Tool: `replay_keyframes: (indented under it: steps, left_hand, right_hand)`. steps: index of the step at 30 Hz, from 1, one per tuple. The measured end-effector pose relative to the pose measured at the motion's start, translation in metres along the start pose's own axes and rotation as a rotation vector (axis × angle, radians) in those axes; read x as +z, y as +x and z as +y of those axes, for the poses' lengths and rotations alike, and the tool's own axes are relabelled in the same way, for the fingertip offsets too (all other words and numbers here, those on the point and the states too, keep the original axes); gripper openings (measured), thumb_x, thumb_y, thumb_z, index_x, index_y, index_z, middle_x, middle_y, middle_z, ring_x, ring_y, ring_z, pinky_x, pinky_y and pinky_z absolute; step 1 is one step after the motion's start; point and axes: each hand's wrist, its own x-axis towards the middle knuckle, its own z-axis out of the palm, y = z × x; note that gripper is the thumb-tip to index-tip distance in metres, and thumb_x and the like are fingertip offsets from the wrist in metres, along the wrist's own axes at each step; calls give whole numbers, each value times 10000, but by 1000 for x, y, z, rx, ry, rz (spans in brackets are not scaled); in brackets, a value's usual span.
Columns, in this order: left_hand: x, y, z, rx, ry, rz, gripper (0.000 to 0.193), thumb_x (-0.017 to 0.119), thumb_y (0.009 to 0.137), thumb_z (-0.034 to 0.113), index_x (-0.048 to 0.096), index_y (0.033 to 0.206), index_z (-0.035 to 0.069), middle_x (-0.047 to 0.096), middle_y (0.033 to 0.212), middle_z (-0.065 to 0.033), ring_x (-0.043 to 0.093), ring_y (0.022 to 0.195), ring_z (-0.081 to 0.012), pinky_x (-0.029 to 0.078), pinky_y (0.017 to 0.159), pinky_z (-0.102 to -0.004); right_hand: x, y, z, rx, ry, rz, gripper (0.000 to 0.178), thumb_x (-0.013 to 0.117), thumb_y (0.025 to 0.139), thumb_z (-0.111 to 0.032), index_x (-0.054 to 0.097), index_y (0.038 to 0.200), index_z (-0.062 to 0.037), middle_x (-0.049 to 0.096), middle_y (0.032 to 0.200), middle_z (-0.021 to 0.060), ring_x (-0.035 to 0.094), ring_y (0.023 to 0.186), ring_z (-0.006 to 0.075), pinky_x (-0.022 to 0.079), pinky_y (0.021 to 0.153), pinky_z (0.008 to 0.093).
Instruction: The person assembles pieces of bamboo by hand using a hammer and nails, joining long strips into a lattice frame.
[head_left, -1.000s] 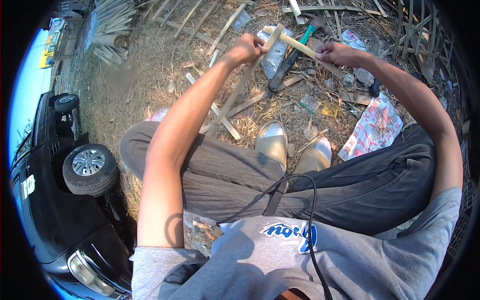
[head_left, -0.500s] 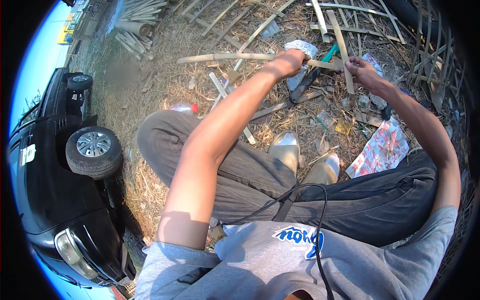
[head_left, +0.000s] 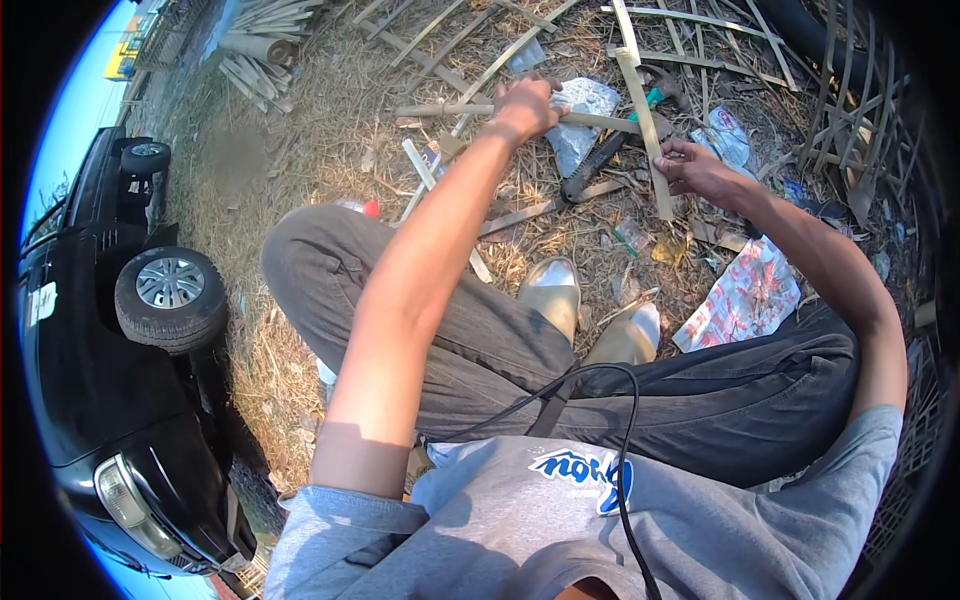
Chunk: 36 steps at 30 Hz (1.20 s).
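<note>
My left hand [head_left: 524,106] is closed around a pale bamboo strip [head_left: 598,121] that lies roughly crosswise, its left end [head_left: 440,110] sticking out past the hand. My right hand [head_left: 698,170] pinches the lower part of an upright bamboo strip [head_left: 642,105]. The two strips meet near the middle of the upright one; whether they are joined there I cannot tell. Just below the crossing lies a long dark tool [head_left: 592,168], partly hidden, with a green piece [head_left: 655,96] near the upright strip. Crumpled silvery wrapping [head_left: 577,140] rests beside my left hand.
Bamboo lattice [head_left: 690,58] spreads at the far side, and more of it [head_left: 850,130] stands at the right. Bundled strips [head_left: 262,60] lie far left. A printed sheet [head_left: 745,300] is near my right knee. A black car [head_left: 120,350] stands left. Dry straw and litter cover the ground.
My left hand has shifted left along the crosswise strip, while that strip has moved right. My right hand has come nearer with the upright strip, which sits lower in view.
</note>
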Motion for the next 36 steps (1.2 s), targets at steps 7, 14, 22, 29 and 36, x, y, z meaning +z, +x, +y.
replay_keyframes:
  steps: [7, 14, 22, 29, 36]
  left_hand:
    - [17, -10, -13, 195, 95, 100, 291, 631, 938, 311, 658, 1181, 152, 617, 1220, -94, 576, 1179, -306, 395, 1048, -498]
    - [-1, 4, -40, 279, -57, 274, 216, 538, 985, 159, 646, 1138, 53, 661, 1083, -171, 640, 990, -325, 498, 888, -433]
    - [-39, 10, -48, 34, -299, -366, 200, 664, 951, 243, 669, 1063, 77, 669, 861, -28, 555, 697, -123, 465, 632, -306]
    - [-13, -23, -72, -172, -579, -563, 184, 660, 958, 318, 652, 1044, 156, 599, 880, 38, 501, 766, -77, 444, 625, -270]
    - [-4, -23, -70, -193, -551, -475, 258, 659, 956, 329, 653, 1103, 118, 670, 1008, -39, 590, 890, -152, 489, 743, -336]
  right_hand:
    - [1, 11, -3, -76, -22, -95, 314, 670, 952, -297, 557, 1142, -74, 655, 945, 25, 611, 839, 104, 539, 685, 272]
    - [-8, 13, -7, -27, -204, -41, 301, 692, 937, -316, 563, 1123, -117, 668, 940, 31, 605, 821, 100, 526, 681, 275]
    - [-11, 15, 8, 35, -324, -83, 235, 708, 924, -321, 625, 988, -111, 635, 831, 14, 586, 724, 98, 508, 633, 266]
    - [20, 11, 6, 146, -339, -100, 258, 739, 897, -298, 658, 1033, -95, 634, 833, 17, 584, 695, 100, 510, 600, 255]
    - [11, 17, 11, 194, -371, -37, 237, 741, 894, -286, 674, 1031, -105, 662, 875, 24, 597, 703, 95, 491, 573, 257]
